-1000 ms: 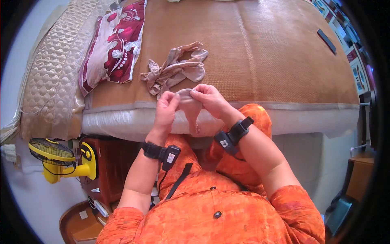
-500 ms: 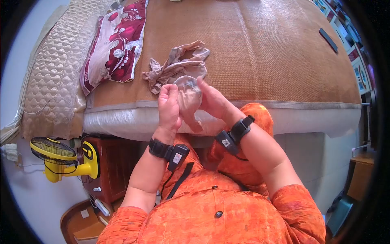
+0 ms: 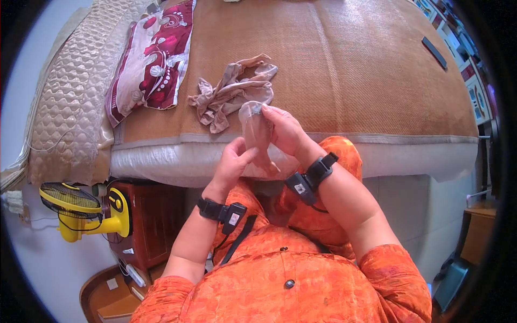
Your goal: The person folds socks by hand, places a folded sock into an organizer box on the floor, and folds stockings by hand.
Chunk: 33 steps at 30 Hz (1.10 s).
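A sheer beige nylon sock (image 3: 256, 132) hangs down over the bed's near edge. My right hand (image 3: 285, 132) is closed on its top rim, thumb and fingers pinching near a small pale blue-green mark. To the lower left of the sock, my left hand (image 3: 232, 164) has its thumb and forefinger apart and holds nothing. The thumb tip is close to the sock's side; whether it touches I cannot tell. Just beyond, a crumpled heap of similar beige stockings (image 3: 239, 89) lies on the brown woven mat (image 3: 366, 81).
A maroon patterned pillow (image 3: 153, 62) lies at the bed's left, by a quilted cream cover (image 3: 72, 86). A dark remote (image 3: 434, 53) rests far right. At lower left are a yellow fan (image 3: 91, 212) and a reddish wooden cabinet (image 3: 156, 220). My orange-clad knee (image 3: 342, 153) is against the bed edge.
My left hand has let go of the sock's rim and moved down. The sock's opening has narrowed and hangs from my right hand, which has stayed nearly in place.
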Each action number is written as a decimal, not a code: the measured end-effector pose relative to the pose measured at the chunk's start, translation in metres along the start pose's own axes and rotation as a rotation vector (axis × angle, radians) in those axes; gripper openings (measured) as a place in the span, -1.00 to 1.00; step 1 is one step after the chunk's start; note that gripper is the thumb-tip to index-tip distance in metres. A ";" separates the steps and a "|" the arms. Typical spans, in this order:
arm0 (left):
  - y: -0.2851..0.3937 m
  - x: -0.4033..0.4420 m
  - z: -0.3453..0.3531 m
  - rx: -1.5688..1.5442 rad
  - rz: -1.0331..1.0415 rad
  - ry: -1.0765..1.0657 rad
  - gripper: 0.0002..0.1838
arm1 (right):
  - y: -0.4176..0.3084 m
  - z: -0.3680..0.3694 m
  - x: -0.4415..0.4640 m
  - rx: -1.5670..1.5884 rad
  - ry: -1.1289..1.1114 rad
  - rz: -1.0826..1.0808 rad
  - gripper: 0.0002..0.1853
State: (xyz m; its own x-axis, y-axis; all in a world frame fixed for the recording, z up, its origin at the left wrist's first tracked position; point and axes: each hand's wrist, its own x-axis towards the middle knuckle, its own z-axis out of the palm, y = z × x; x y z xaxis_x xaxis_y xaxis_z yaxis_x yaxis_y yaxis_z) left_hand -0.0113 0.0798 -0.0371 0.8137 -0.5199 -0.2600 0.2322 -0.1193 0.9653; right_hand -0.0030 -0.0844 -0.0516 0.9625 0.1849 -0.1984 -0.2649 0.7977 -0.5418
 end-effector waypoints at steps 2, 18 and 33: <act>-0.012 0.001 -0.004 -0.010 0.028 0.015 -0.82 | 0.001 -0.002 0.001 0.021 0.027 0.019 -0.73; -0.015 -0.012 -0.007 -0.152 0.006 0.014 -0.89 | -0.004 -0.009 0.001 0.065 0.085 -0.063 -0.69; -0.019 -0.017 -0.026 -0.821 -0.046 -0.011 -0.83 | -0.010 -0.013 0.003 0.103 0.236 -0.183 -0.67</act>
State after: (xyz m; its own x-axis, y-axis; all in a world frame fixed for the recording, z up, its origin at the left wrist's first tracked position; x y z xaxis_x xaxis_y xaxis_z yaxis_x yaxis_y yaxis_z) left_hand -0.0156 0.1123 -0.0515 0.7896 -0.5385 -0.2942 0.5845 0.5139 0.6280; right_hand 0.0022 -0.0987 -0.0575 0.9504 -0.0957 -0.2959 -0.0698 0.8615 -0.5029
